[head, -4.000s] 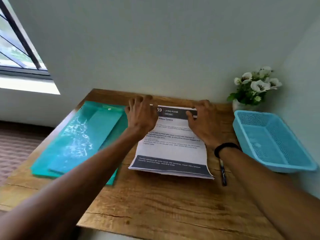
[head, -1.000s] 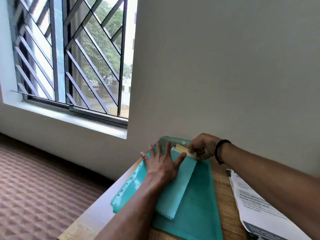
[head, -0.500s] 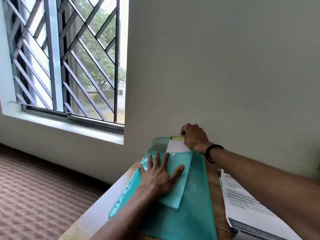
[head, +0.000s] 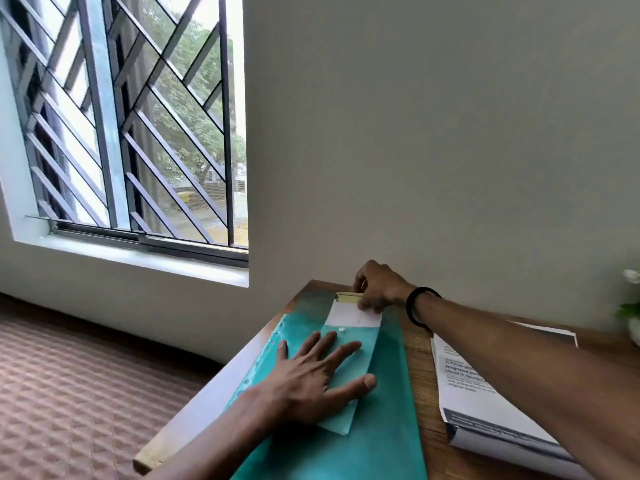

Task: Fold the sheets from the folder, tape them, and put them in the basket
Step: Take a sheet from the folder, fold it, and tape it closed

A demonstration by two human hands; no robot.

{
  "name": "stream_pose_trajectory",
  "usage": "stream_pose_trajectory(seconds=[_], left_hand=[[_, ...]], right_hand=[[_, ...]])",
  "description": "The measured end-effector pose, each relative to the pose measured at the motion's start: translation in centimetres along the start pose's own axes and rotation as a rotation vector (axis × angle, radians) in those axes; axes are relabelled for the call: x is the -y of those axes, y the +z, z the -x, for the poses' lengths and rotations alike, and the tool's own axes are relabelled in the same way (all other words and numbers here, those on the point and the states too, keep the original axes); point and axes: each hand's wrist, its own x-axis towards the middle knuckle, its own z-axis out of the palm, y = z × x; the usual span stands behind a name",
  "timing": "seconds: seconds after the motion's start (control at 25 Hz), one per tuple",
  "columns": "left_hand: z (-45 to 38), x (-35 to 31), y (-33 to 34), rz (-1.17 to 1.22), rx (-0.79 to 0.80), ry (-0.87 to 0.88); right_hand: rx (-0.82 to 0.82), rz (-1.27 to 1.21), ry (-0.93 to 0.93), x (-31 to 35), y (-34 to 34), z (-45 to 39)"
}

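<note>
Left hand (head: 311,382): flat, fingers spread wide, palm down on the small teal folder (head: 349,368), pinning it; fingers point to about 1 o'clock

Right hand (head: 375,287): fingers curled, pinching the far end of the white sheet (head: 353,315) that sticks out of the small folder's far mouth, at 12 o'clock from the left hand. A yellow strip (head: 348,298) shows at the sheet's far edge, touching the right hand's fingers; can't tell what it is. Black band (head: 417,306) on the right wrist

Small teal folder lies on top of a larger teal folder (head: 384,438), long axis running roughly 12–6, tilted slightly. White snap button (head: 341,329) near the small folder's open end. Punched holes along the large folder's edge at 9 o'clock of the left hand

Stack of printed sheets (head: 485,403) at 3 o'clock of the folders, on the wooden surface (head: 420,386), partly under the right forearm; apart from the folders, a strip of bare wood between

White flowers (head: 631,277) at far 3 o'clock, cut by frame edge. Barred window (head: 131,119) at 10–11 o'clock. Patterned floor (head: 69,393) at 8 o'clock. Basket not in frame
</note>
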Motion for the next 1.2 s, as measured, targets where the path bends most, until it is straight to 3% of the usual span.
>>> stream_pose_trajectory(seconds=[0.12,0.36,0.52,0.72,0.92,1.04,1.2], left_hand=[[0.4,0.2,-0.5,0.003,0.026,0.084],[1.8,0.3,-1.2,-0.02,0.072,0.194],[2.5,0.8,-1.6,-0.023,0.083,0.217],[3.4,1.9,-1.3,-0.029,0.057,0.176],[2.6,1.6,-1.9,-0.033,0.087,0.075],[1.2,0.6,-2.7,0.012,-0.006,0.024],[-1.4,-4.2,-3.0,0.206,-0.339,0.079]], right_hand=[[-0.127,0.125,-0.068,0.7,0.1,-0.2],[-0.371,0.007,-0.07,1.5,-1.0,-1.6],[-0.191,0.024,-0.097,0.1,-2.8,-1.2],[-0.03,-0.029,0.009,-3.7,-1.4,-0.9],[-0.201,-0.089,-0.058,-4.6,-1.7,1.9],[-0.267,-0.064,-0.094,-5.4,-4.3,6.6],[-0.394,-0.01,-0.006,-10.3,-8.3,15.1]])
